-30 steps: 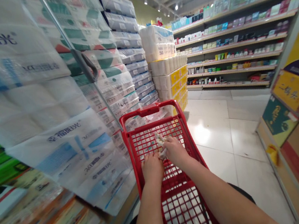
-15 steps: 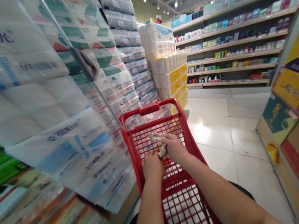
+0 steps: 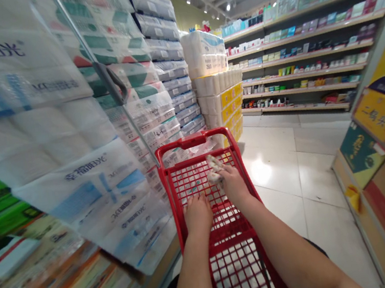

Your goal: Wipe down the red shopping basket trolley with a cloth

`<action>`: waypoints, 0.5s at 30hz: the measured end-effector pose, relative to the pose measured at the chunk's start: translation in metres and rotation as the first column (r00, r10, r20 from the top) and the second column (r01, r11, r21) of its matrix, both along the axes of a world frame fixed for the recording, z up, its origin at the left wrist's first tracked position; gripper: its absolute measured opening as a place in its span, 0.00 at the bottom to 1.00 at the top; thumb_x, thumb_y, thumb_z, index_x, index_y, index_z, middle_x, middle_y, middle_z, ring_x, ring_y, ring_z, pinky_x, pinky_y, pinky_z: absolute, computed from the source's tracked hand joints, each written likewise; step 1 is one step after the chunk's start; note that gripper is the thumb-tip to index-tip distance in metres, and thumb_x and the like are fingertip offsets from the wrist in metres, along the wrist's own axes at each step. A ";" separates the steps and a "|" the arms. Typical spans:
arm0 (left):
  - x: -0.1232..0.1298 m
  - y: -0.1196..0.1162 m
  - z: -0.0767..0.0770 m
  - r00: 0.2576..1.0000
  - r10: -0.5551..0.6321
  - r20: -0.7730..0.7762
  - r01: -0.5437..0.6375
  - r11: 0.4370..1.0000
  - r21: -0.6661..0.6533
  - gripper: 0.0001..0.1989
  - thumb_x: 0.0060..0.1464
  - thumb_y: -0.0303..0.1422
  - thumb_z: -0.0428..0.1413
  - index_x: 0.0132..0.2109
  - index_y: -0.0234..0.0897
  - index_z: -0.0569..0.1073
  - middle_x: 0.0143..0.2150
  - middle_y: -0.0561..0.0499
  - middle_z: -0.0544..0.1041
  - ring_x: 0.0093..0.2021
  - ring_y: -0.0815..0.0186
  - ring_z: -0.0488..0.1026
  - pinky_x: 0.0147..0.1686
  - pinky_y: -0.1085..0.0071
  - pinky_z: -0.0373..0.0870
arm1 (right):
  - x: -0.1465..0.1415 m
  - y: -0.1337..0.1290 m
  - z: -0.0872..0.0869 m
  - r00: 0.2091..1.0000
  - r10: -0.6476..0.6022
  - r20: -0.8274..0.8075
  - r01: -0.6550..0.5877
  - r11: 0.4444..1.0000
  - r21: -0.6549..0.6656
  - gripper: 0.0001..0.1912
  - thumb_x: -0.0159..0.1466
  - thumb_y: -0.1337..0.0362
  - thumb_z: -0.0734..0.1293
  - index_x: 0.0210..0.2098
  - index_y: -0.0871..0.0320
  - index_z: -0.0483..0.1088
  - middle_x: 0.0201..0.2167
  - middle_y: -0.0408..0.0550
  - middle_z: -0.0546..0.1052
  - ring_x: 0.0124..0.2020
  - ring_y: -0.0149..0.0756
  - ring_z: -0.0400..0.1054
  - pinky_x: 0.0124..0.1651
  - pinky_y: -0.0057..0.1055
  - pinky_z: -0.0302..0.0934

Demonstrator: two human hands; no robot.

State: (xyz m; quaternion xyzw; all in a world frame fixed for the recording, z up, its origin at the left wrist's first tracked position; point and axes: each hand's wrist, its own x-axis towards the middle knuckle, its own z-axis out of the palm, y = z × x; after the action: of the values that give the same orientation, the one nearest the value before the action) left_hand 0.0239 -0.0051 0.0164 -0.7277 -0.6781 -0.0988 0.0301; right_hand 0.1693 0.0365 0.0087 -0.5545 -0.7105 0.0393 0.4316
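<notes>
Your right hand draws the cloth clear of your left

At the left, a slim metal pole with a dark grey grip [image 3: 111, 85] slants down to the far corner of the red plastic shopping basket [image 3: 169, 195] in front of you. The basket has a smooth, rounded frame with a moulded handle across its far end, and open square gridwork in two panels, parted by a solid red crossbar. Your left hand [image 3: 198, 215] lies on the upper grid, palm down, fingers bent; you cannot tell whether they grip the bars. To its right, over the same grid, is the cloth [image 3: 214, 165]: small, crumpled, off-white, with faint darker mottling. Your right hand [image 3: 235, 186] pinches it at its right edge, the loose folds sticking out past your fingers.

Compared with half a second ago, your left hand keeps its place. The cloth, which then reached leftward above your left fingers, now stands farther right and bunched up. Your right hand shifts right with it, leaving a gap between your hands.
</notes>
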 end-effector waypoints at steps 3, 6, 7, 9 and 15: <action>0.000 0.001 -0.002 1.000 -0.003 0.010 0.003 1.000 0.007 0.18 0.63 0.36 0.43 0.54 0.39 0.72 0.51 0.44 0.75 0.54 0.58 0.67 0.49 0.62 0.66 | 0.006 -0.003 0.004 0.993 -0.084 0.080 0.095 0.984 -0.152 0.11 0.57 0.75 0.63 0.32 0.59 0.77 0.39 0.54 0.74 0.40 0.39 0.66 0.43 0.31 0.60; 0.000 0.001 -0.001 1.000 0.000 -0.010 -0.001 1.000 -0.031 0.16 0.62 0.33 0.44 0.51 0.38 0.73 0.50 0.43 0.75 0.54 0.58 0.67 0.49 0.61 0.66 | -0.007 -0.009 0.001 0.985 0.130 0.112 -0.111 0.981 -0.159 0.09 0.57 0.74 0.65 0.29 0.57 0.76 0.35 0.50 0.75 0.38 0.38 0.65 0.41 0.30 0.60; 0.000 0.001 -0.001 1.000 0.005 -0.021 -0.005 0.999 -0.039 0.16 0.61 0.33 0.45 0.50 0.37 0.73 0.50 0.42 0.75 0.54 0.57 0.67 0.49 0.61 0.66 | -0.012 -0.010 0.000 0.976 0.193 0.100 -0.182 0.976 -0.116 0.10 0.58 0.74 0.64 0.30 0.57 0.76 0.36 0.49 0.75 0.40 0.37 0.65 0.43 0.30 0.60; 0.000 0.001 -0.001 0.999 0.012 -0.030 -0.014 0.999 -0.038 0.16 0.61 0.32 0.45 0.50 0.36 0.73 0.50 0.42 0.75 0.53 0.57 0.68 0.49 0.61 0.66 | -0.014 -0.009 0.000 0.969 0.241 0.056 -0.241 0.970 -0.015 0.11 0.60 0.73 0.63 0.33 0.55 0.77 0.40 0.48 0.75 0.43 0.37 0.64 0.47 0.31 0.59; 0.000 0.001 -0.002 1.000 -0.011 0.006 0.010 1.000 0.020 0.19 0.64 0.36 0.42 0.54 0.38 0.71 0.51 0.44 0.74 0.54 0.58 0.67 0.49 0.61 0.66 | 0.003 -0.005 0.005 0.998 -0.030 0.062 0.042 0.981 -0.191 0.05 0.57 0.70 0.68 0.33 0.59 0.77 0.37 0.52 0.74 0.38 0.38 0.65 0.41 0.32 0.58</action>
State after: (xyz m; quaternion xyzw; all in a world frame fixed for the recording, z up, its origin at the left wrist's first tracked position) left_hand 0.0239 -0.0040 0.0143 -0.7306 -0.6733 -0.1082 0.0348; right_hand 0.1723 0.0312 0.0135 -0.6073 -0.7056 0.0837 0.3554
